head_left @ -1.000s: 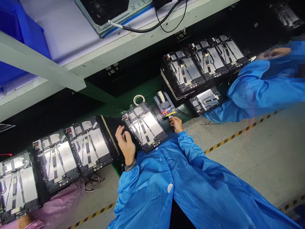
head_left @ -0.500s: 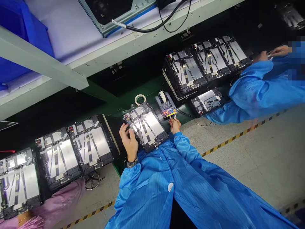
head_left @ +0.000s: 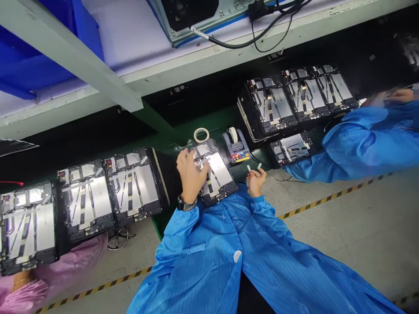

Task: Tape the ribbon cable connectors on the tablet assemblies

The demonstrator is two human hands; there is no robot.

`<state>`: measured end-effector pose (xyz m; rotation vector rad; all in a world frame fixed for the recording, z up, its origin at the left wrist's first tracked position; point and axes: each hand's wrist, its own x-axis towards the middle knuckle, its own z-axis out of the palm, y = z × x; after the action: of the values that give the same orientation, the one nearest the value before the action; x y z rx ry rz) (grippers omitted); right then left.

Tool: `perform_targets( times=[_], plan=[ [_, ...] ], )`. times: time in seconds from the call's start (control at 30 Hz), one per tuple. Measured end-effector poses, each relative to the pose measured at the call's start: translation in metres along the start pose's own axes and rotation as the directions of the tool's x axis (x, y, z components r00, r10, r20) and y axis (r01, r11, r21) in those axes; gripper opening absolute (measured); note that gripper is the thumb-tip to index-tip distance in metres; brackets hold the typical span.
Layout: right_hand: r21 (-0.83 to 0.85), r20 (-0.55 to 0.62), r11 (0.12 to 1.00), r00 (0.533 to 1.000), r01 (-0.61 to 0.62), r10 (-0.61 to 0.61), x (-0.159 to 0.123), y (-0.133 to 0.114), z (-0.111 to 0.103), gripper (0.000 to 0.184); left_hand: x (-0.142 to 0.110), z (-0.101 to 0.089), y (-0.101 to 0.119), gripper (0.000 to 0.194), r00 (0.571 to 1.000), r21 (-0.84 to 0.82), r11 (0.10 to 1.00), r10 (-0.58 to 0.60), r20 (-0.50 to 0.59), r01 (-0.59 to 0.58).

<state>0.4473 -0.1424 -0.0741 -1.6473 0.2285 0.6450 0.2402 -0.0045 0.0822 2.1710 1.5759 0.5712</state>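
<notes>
An opened tablet-like device [head_left: 220, 168] with a silvery panel and black edges lies tilted in front of my body. My left hand [head_left: 192, 176] reaches over its upper left part, thumb and fingers apart; whether the fingertips touch it I cannot tell. To the right of the device, my right hand [head_left: 255, 183] pinches short white tape strips [head_left: 259, 166], which stick up from its fingertips. Just beyond that hand stands a grey tape dispenser [head_left: 236, 148] with a white roll on top and a lit display. A loose tape roll [head_left: 201, 135] lies behind the device.
Similar devices [head_left: 132, 187] sit on black stacks at left, and more devices [head_left: 271, 107] at right. Another single device [head_left: 291, 148] lies near a co-worker's blue sleeve [head_left: 366, 139]. A pink sleeve [head_left: 26, 292] shows at lower left. A white shelf [head_left: 209, 65] with cables hangs over the bench.
My left hand has moved from the device's left edge to over its upper part. My right hand has drawn back from the dispenser with the tape strips. The view has shifted slightly.
</notes>
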Motion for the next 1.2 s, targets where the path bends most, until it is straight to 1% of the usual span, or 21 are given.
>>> perform_targets(
  times=[0.03,0.07,0.1,0.13,0.17,0.2,0.27,0.37,0.47,0.57,0.67,0.73,0.83,0.9,0.97,1.0,1.03,1.07,1.13,1.17,1.2],
  plan=[
    [-0.023,0.074,0.994,0.991,0.109,-0.107,-0.006,-0.012,-0.004,0.054,0.01,0.006,0.01,0.059,0.998,0.064,0.998,0.018,0.052,-0.022],
    [-0.04,0.16,0.973,0.962,0.229,-0.22,-0.011,-0.025,-0.005,0.056,0.02,0.012,0.02,0.067,0.995,0.115,0.992,0.03,0.098,-0.041],
    [-0.051,0.25,0.936,0.912,0.348,-0.325,-0.015,-0.039,0.0,0.058,0.03,0.018,0.029,0.073,0.991,0.154,0.987,0.032,0.127,-0.051],
    [-0.056,0.334,0.892,0.85,0.449,-0.407,-0.018,-0.054,0.009,0.059,0.039,0.024,0.036,0.077,0.989,0.181,0.982,0.026,0.147,-0.053],
    [-0.059,0.402,0.848,0.79,0.527,-0.463,-0.02,-0.068,0.022,0.06,0.048,0.029,0.04,0.078,0.987,0.202,0.978,0.012,0.159,-0.044],
    [-0.056,0.468,0.805,0.728,0.591,-0.502,-0.021,-0.081,0.038,0.061,0.055,0.032,0.043,0.078,0.986,0.219,0.975,-0.011,0.166,-0.026],
    [-0.022,0.587,0.735,0.603,0.678,-0.54,-0.018,-0.103,0.074,0.062,0.064,0.033,0.041,0.075,0.98,0.239,0.971,-0.066,0.189,0.019],
    [0.044,0.746,0.662,0.417,0.748,-0.52,-0.007,-0.12,0.122,0.07,0.07,0.025,0.029,0.075,0.954,0.241,0.969,-0.126,0.271,0.059],
    [0.051,0.873,0.585,0.248,0.81,-0.419,0.006,-0.125,0.154,0.083,0.073,0.017,0.016,0.072,0.923,0.229,0.973,-0.125,0.364,0.041],
    [0.072,0.943,0.488,0.1,0.87,-0.316,0.013,-0.13,0.171,0.095,0.077,0.014,0.009,0.067,0.907,0.227,0.974,-0.106,0.407,0.012],
    [0.099,0.975,0.381,-0.013,0.919,-0.222,0.011,-0.145,0.176,0.105,0.081,0.014,0.006,0.063,0.903,0.21,0.978,-0.102,0.416,0.014],
    [0.102,0.989,0.313,-0.063,0.944,-0.134,0.006,-0.158,0.175,0.109,0.084,0.014,0.004,0.061,0.904,0.186,0.982,-0.101,0.415,0.025],
    [0.112,0.994,0.232,-0.107,0.966,-0.035,-0.004,-0.175,0.173,0.109,0.087,0.014,0.002,0.061,0.903,0.15,0.988,-0.102,0.417,0.042],
    [0.128,0.992,0.195,-0.127,0.972,-0.015,-0.008,-0.18,0.173,0.107,0.088,0.015,0.001,0.06,0.901,0.144,0.988,-0.109,0.42,0.052],
    [0.137,0.99,0.18,-0.137,0.974,-0.014,-0.01,-0.181,0.174,0.105,0.089,0.015,0.0,0.059,0.898,0.145,0.988,-0.117,0.423,0.06],
    [0.135,0.991,0.19,-0.132,0.973,-0.026,-0.009,-0.181,0.175,0.102,0.09,0.015,0.0,0.059,0.897,0.144,0.987,-0.122,0.425,0.066],
    [0.123,0.992,0.215,-0.115,0.969,-0.046,-0.007,-0.181,0.176,0.1,0.09,0.015,0.0,0.059,0.895,0.141,0.987,-0.128,0.427,0.073],
    [0.103,0.994,0.259,-0.087,0.96,-0.072,-0.005,-0.182,0.177,0.097,0.091,0.015,-0.001,0.059,0.893,0.136,0.987,-0.134,0.429,0.083],
    [0.054,0.995,0.381,-0.017,0.923,-0.098,-0.001,-0.186,0.178,0.088,0.094,0.014,-0.002,0.059,0.888,0.124,0.987,-0.149,0.436,0.104],
    [0.028,0.997,0.443,0.006,0.896,-0.075,0.001,-0.189,0.178,0.084,0.095,0.014,-0.003,0.06,0.885,0.119,0.986,-0.155,0.439,0.114],
    [0.001,1.0,0.492,0.012,0.87,-0.024,0.002,-0.192,0.178,0.08,0.096,0.013,-0.003,0.06,0.883,0.114,0.986,-0.159,0.441,0.121]
  ],
)
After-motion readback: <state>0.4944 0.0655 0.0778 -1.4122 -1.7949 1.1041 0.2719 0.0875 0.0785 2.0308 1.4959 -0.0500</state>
